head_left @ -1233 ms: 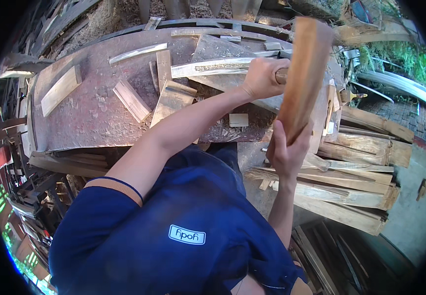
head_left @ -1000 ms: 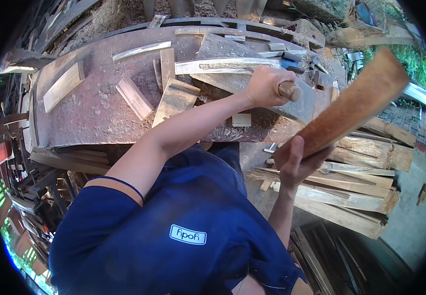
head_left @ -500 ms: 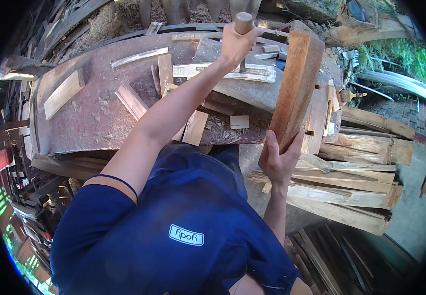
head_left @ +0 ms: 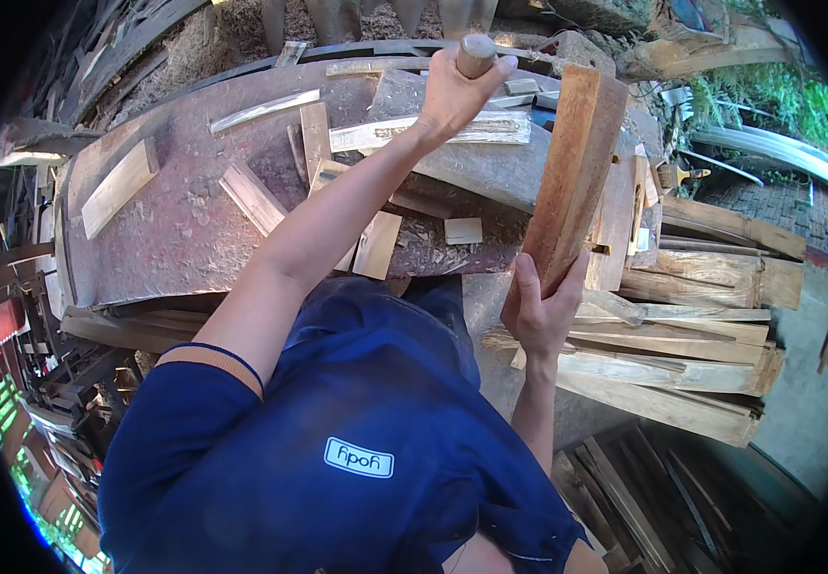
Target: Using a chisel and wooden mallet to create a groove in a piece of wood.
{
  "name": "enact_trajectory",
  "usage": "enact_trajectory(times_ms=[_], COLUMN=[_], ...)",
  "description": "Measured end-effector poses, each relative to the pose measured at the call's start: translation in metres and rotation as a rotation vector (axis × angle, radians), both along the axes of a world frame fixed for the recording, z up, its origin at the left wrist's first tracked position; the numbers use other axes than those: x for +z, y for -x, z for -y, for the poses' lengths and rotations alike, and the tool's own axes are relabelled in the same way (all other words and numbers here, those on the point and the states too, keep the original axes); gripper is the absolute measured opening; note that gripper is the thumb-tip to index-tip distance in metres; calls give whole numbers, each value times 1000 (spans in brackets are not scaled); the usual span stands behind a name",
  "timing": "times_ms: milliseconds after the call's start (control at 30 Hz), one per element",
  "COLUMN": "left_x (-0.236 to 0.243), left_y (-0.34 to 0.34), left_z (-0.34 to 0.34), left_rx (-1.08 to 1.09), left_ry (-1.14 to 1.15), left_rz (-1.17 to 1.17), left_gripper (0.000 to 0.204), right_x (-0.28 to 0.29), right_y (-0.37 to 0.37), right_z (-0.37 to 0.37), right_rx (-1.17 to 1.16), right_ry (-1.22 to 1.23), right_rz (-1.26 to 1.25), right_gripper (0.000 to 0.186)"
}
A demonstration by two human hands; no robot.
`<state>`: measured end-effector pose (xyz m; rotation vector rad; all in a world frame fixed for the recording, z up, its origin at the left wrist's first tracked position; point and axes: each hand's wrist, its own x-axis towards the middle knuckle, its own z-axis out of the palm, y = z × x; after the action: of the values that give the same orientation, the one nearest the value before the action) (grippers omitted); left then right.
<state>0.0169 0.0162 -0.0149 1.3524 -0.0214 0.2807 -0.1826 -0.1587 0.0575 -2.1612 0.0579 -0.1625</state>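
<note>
My left hand (head_left: 454, 94) is closed around the round wooden handle (head_left: 477, 57) of a chisel, held upright above a pale strip of wood (head_left: 375, 133). The chisel's blade is hidden behind my hand, so I cannot tell whether it touches the strip. Dark cut marks run along the strip's right part. On the right, my right hand (head_left: 548, 311) grips the near end of a thick brown wooden block (head_left: 574, 163), tilted with its far end raised beside the strip. The strip lies across a grey board (head_left: 476, 172) on the workbench (head_left: 179, 234).
Wood offcuts (head_left: 120, 188) and shavings litter the bench. To its right lie several long stacked timbers (head_left: 701, 279) and a brush (head_left: 682, 177). More planks (head_left: 639, 497) rest at the lower right. Sawdust (head_left: 194, 57) heaps beyond the bench's far edge.
My left hand sits slightly lower over the strip, and the blade that showed beneath it is now hidden. My right hand and the block have barely moved. The whole view has shifted a little.
</note>
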Motion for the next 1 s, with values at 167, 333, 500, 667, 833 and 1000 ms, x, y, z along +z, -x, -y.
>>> enact_trajectory(times_ms=[167, 333, 500, 667, 833, 1000], left_x=[8, -8, -14, -8, -10, 2], left_y=[20, 38, 60, 61, 59, 29], left_z=[20, 38, 54, 56, 60, 40], left_rx=[2, -58, -58, -104, -53, -60], left_ry=[-42, -311, -446, -563, -448, -214], left_rz=[71, 302, 430, 414, 409, 213], left_gripper=[23, 17, 27, 24, 20, 15], right_x=[7, 30, 8, 15, 0, 2], right_y=[-2, -2, -11, 8, -5, -1], right_z=[-3, -27, -5, -15, -4, -7], right_rx=[0, -120, -7, -157, -5, -41], right_ry=[-26, -386, 166, -275, 189, 8], right_rz=[35, 250, -67, 235, 43, 29], right_gripper=[52, 56, 57, 64, 60, 64])
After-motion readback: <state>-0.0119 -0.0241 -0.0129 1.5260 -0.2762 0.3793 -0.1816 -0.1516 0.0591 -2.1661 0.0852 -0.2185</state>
